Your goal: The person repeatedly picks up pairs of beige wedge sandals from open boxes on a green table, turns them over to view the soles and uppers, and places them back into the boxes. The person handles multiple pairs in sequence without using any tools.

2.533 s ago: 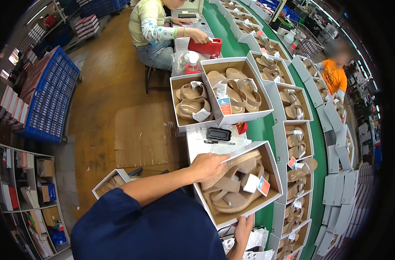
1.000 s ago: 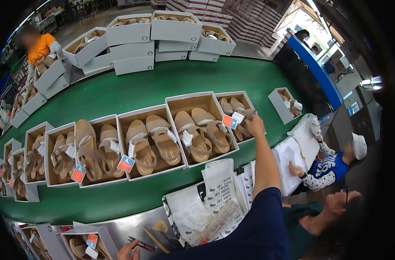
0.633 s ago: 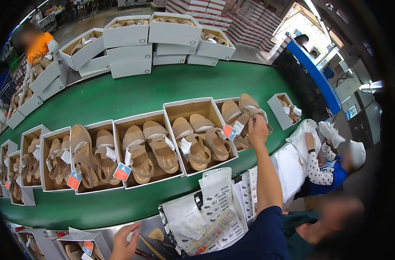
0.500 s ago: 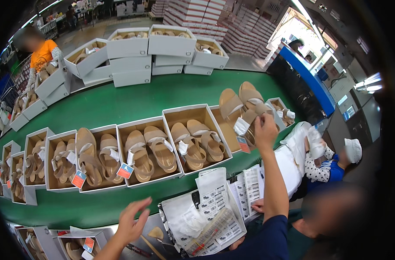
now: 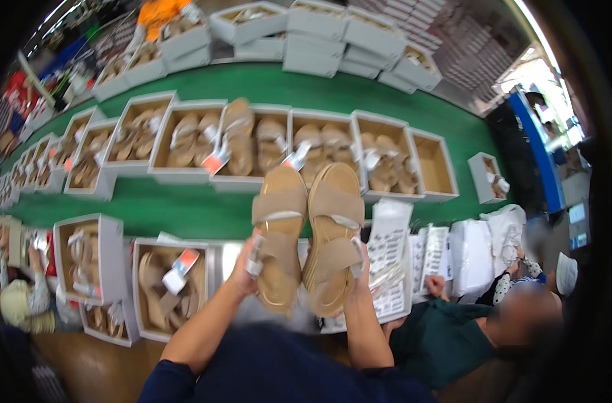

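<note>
A pair of beige open-toe sandals is held up in front of me, soles away and straps facing me, toes pointing to the far side. My left hand point(image 5: 244, 269) grips the left sandal point(image 5: 279, 205) along its outer side. My right hand point(image 5: 359, 269) is closed on the right sandal point(image 5: 334, 195) at its outer edge. White wrapping shows at the straps beside both hands. Behind the pair, open boxes of similar sandals point(image 5: 320, 144) stand in a row, some with orange-and-blue tags. The right end of the row is an open box point(image 5: 441, 197) showing its brown inside.
A green work surface point(image 5: 252, 80) runs across. Stacked boxes point(image 5: 312, 50) line its far side. More sandal boxes point(image 5: 94, 258) sit at the near left. Label sheets point(image 5: 390, 235) lie right of my hands. A person in dark green point(image 5: 440, 342) is close on the right.
Both sandals have come from above the right-end box to the middle before me. My left hand, open and free before, now holds one; my right holds the other. The view has shifted.
</note>
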`<state>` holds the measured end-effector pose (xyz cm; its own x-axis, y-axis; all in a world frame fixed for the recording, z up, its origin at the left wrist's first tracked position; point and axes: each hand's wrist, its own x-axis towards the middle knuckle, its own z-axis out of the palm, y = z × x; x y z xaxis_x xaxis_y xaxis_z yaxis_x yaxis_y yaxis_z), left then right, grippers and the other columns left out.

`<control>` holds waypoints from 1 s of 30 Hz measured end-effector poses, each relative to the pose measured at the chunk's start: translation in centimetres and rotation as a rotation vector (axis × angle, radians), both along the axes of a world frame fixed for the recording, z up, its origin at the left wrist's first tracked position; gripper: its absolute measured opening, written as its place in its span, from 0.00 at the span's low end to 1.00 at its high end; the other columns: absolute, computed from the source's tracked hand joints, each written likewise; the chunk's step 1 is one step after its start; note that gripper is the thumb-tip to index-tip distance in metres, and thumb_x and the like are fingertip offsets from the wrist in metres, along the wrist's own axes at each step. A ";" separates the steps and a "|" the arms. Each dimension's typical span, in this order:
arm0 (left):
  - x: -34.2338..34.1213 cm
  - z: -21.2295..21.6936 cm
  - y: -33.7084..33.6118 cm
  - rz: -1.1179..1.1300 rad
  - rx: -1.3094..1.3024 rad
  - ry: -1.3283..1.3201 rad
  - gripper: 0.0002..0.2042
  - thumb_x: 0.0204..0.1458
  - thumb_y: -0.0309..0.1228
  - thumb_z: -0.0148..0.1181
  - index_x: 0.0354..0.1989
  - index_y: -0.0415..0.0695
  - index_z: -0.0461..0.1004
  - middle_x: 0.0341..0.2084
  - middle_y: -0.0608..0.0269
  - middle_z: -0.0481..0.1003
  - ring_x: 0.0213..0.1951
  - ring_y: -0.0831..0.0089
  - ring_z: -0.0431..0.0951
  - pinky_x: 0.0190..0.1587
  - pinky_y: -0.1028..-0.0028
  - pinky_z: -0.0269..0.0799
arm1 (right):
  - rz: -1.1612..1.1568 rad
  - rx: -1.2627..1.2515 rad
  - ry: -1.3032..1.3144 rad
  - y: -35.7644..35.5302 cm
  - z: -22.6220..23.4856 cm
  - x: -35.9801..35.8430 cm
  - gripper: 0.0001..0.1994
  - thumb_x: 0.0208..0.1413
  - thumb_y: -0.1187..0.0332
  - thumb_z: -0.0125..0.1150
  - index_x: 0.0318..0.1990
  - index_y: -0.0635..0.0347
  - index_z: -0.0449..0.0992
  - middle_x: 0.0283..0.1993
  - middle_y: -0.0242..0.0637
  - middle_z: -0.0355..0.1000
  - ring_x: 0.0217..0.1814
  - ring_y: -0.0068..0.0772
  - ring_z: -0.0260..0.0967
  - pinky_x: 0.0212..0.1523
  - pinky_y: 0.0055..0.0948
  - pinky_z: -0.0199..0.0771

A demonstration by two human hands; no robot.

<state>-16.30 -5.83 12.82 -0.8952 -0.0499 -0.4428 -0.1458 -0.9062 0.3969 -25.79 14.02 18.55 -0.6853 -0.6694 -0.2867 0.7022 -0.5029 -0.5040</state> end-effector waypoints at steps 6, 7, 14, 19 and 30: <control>10.2 2.0 -2.3 -0.060 0.488 0.105 0.26 0.60 0.47 0.50 0.61 0.43 0.62 0.52 0.57 0.71 0.52 0.60 0.74 0.58 0.59 0.70 | 0.418 -0.638 -0.641 -4.2 -2.9 7.6 0.42 0.57 0.42 0.52 0.63 0.77 0.55 0.56 0.60 0.65 0.59 0.57 0.65 0.62 0.44 0.66; 11.2 2.2 -2.0 -0.054 0.539 0.122 0.26 0.60 0.47 0.50 0.61 0.42 0.62 0.52 0.56 0.71 0.52 0.60 0.74 0.58 0.59 0.70 | 0.422 -0.660 -0.694 -4.5 -2.4 8.8 0.42 0.57 0.42 0.52 0.62 0.78 0.54 0.55 0.61 0.64 0.59 0.58 0.64 0.63 0.46 0.65; 15.0 3.0 -0.2 -0.033 0.737 0.192 0.29 0.60 0.48 0.50 0.59 0.35 0.63 0.50 0.48 0.72 0.50 0.54 0.75 0.58 0.57 0.71 | 0.596 -0.676 -0.767 -3.7 -2.2 10.3 0.43 0.58 0.41 0.50 0.62 0.80 0.54 0.54 0.68 0.63 0.60 0.63 0.63 0.64 0.51 0.62; 15.9 3.7 0.3 0.002 0.772 0.239 0.30 0.59 0.47 0.51 0.59 0.33 0.62 0.49 0.45 0.72 0.50 0.51 0.75 0.58 0.56 0.71 | 0.622 -0.711 -0.850 -3.3 -2.3 11.1 0.52 0.51 0.31 0.51 0.65 0.77 0.51 0.60 0.68 0.60 0.66 0.65 0.57 0.69 0.52 0.55; 18.2 5.4 -1.8 -0.075 0.322 -0.026 0.30 0.50 0.35 0.56 0.62 0.39 0.60 0.48 0.43 0.72 0.48 0.46 0.76 0.52 0.55 0.73 | 0.629 -0.358 -0.470 -0.6 -2.1 10.6 0.41 0.53 0.39 0.55 0.61 0.69 0.61 0.53 0.60 0.64 0.50 0.56 0.68 0.52 0.50 0.73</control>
<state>1.90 -7.64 18.17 -0.8793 0.1617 -0.4479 -0.2231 -0.9709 0.0874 -15.16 13.40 16.47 -0.0197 -0.9889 -0.1472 0.9995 -0.0234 0.0234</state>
